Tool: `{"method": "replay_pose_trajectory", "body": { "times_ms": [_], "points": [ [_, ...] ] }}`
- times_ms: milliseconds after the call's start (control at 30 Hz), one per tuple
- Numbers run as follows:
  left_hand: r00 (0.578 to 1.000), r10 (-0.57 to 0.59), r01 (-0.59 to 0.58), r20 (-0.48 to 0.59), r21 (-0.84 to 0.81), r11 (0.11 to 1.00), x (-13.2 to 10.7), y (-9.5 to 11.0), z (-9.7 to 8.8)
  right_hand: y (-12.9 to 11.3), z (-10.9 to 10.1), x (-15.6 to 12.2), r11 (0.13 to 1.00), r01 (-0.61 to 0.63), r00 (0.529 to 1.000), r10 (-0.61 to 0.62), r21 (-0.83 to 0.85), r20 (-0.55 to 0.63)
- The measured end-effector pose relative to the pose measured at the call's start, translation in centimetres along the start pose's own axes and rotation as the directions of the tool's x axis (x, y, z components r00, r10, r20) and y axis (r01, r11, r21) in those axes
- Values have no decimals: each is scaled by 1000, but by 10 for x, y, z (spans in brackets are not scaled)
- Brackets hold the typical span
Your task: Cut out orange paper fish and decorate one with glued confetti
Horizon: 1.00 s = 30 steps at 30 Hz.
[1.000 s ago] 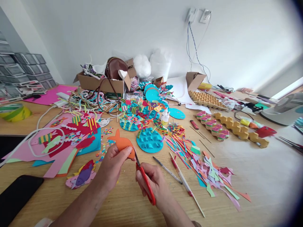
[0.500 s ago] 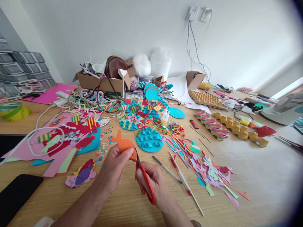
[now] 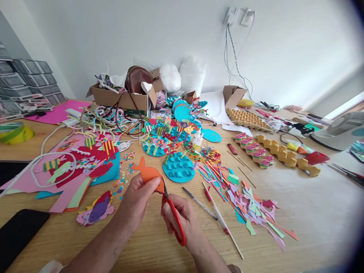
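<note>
My left hand [image 3: 135, 201] pinches an orange paper fish [image 3: 146, 172] above the wooden table [image 3: 298, 201], tail pointing up and left. My right hand [image 3: 184, 223] is wrapped round the handles of red scissors [image 3: 173, 214]. The blades meet the fish's lower right edge, beside my left thumb. Both hands hover near the table's front edge.
A blue paper disc [image 3: 179, 167] lies just behind the fish. Pens [image 3: 199, 203] and a heap of coloured paper scraps [image 3: 250, 204] lie to the right. A purple paper fish [image 3: 98, 210], pink sheets [image 3: 65, 170] and a black phone [image 3: 19, 231] are on the left. Cardboard boxes [image 3: 125, 98] stand at the back.
The hands, fish and scissors hold nearly the same position; the view has shifted slightly, and the scissors have edged a little along the fish's edge.
</note>
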State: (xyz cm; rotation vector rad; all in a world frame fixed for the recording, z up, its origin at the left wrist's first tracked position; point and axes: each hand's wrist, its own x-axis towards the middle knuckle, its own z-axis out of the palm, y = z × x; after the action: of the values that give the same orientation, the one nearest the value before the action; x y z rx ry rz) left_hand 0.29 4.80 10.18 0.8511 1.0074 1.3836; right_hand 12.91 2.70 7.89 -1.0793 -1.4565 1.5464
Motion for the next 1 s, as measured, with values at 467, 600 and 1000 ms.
{"method": "replay_pose_trajectory", "body": {
  "times_ms": [467,600,1000],
  "points": [
    [1000,1,-1,7,66,998,0,-12,-4,0,0,-1,1000,-5,1000,5,16,-13],
    [1000,-4,3,8,76,997,1,-13,-4,0,1,-2,1000,-2,999,1,-9,-35],
    [999,-25,23,21,92,996,1,-11,-4,1,-1,-3,999,19,999,-18,27,-26]
  ]
}}
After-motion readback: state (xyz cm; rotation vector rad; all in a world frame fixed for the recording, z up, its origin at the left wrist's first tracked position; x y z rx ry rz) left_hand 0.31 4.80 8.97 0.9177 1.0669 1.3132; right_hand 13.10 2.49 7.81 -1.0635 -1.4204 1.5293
